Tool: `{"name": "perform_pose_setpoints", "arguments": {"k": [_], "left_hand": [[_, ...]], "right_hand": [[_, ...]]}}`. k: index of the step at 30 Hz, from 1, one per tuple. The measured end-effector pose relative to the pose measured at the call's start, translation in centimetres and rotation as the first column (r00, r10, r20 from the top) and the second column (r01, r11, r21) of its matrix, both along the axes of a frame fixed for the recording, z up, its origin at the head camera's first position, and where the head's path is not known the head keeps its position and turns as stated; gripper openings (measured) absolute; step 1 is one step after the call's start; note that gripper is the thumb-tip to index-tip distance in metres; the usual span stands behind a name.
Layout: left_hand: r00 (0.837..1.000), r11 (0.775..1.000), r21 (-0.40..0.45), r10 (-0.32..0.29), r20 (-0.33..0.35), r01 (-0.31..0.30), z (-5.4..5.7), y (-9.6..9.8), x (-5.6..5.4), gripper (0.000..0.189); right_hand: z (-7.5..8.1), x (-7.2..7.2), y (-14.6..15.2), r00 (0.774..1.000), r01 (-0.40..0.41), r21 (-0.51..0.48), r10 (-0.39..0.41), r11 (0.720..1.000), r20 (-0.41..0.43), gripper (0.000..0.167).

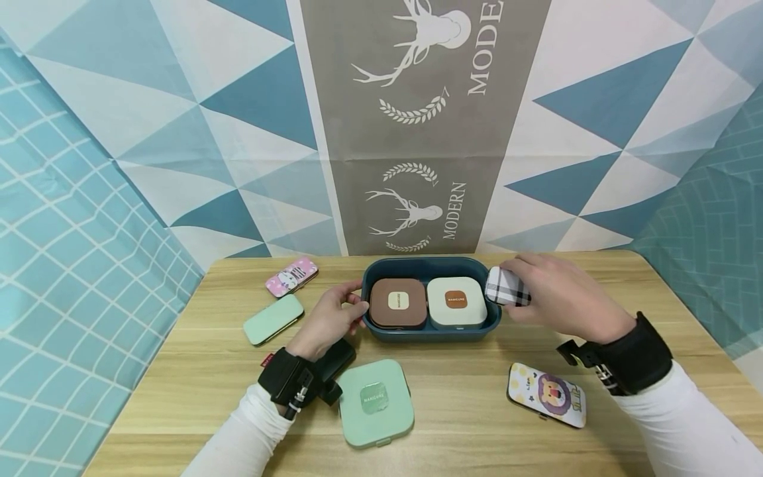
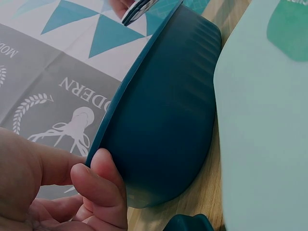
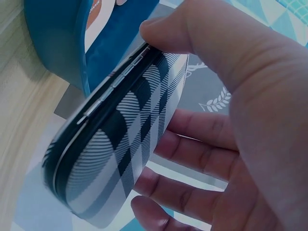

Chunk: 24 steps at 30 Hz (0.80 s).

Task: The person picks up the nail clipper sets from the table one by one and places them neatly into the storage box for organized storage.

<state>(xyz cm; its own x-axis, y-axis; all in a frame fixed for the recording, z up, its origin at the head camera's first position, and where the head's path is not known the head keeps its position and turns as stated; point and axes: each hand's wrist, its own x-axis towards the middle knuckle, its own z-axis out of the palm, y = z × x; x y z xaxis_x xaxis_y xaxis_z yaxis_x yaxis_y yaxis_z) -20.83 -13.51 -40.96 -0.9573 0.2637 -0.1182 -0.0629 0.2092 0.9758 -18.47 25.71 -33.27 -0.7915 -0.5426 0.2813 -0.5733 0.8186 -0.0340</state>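
Note:
A dark blue oval tub (image 1: 432, 336) stands at the back of the table. Inside it, a brown square manicure case (image 1: 381, 311) lies left of a white square manicure case (image 1: 444, 320). My left hand (image 1: 326, 319) pinches the tub's left rim; the left wrist view shows the fingertips (image 2: 107, 168) at that edge. With my right hand (image 1: 560, 295) I hold a black-and-white plaid hinged case (image 1: 507, 286) at the tub's right end. In the right wrist view the plaid case (image 3: 130, 130) sits between thumb and fingers, tilted beside the tub wall (image 3: 55, 43).
A pink cartoon case (image 1: 292, 276) and a mint oblong case (image 1: 274, 319) lie at the left. The mint square manicure case (image 1: 375, 401) rests in front of the tub. To the right lies a lion-print case (image 1: 547, 394). A patterned wall covering (image 1: 411, 139) rises behind the table.

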Motion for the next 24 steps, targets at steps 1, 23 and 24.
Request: {"name": "perform_pose_setpoints", "arguments": {"k": [1, 23, 24], "left_hand": [[1.000, 1.000, 0.001, 0.000, 0.000, 0.000, 0.0, 0.0, 0.0, 0.054], [1.000, 1.000, -0.002, -0.008, -0.009, 0.008, -0.1, -0.1, -0.1, 0.053], [1.000, 1.000, -0.002, -0.008, -0.010, 0.008, -0.1, -0.1, -0.1, 0.053]], "right_hand": [[0.0, -0.1, -0.1, 1.000, -0.002, 0.001, 0.002, 1.000, -0.002, 0.052], [-0.2, -1.9, -2.0, 1.000, -0.023, 0.010, 0.023, 1.000, -0.019, 0.057], [-0.2, -2.0, -2.1, 1.000, -0.023, 0.013, 0.023, 1.000, -0.015, 0.057]]}}
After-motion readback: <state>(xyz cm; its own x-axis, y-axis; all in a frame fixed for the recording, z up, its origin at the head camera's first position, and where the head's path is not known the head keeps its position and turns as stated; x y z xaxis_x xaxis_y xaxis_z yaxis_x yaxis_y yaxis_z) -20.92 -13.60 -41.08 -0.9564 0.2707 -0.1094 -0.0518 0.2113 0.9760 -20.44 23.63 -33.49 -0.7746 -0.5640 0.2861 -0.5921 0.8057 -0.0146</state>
